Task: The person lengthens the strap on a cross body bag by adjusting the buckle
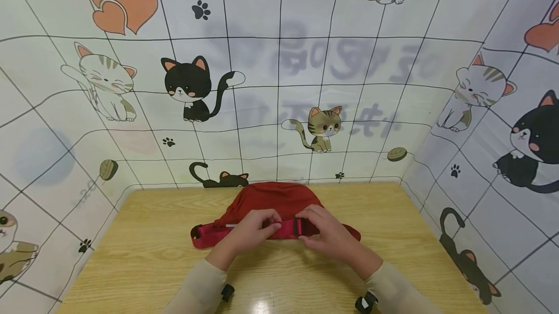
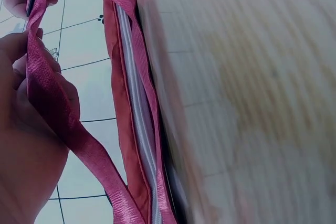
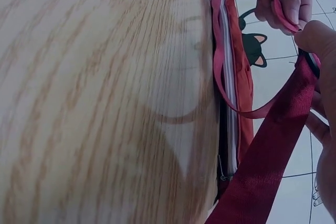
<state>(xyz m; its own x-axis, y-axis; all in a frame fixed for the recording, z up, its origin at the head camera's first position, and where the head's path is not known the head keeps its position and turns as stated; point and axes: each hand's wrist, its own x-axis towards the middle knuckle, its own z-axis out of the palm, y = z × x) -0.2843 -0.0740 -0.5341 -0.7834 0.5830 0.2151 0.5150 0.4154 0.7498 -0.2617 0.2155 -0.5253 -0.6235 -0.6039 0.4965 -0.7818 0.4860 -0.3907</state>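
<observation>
Here left hand (image 1: 255,229) fingers pinch red strap (image 1: 286,229); right hand (image 1: 325,234) fingers grasp black buckle (image 1: 299,227).

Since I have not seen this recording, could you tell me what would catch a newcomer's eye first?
A red bag lies at the middle of the wooden table, and both hands pinch its red strap: the left hand beside the right hand, which is at a black buckle. Cartoon cat walls surround the table.
</observation>
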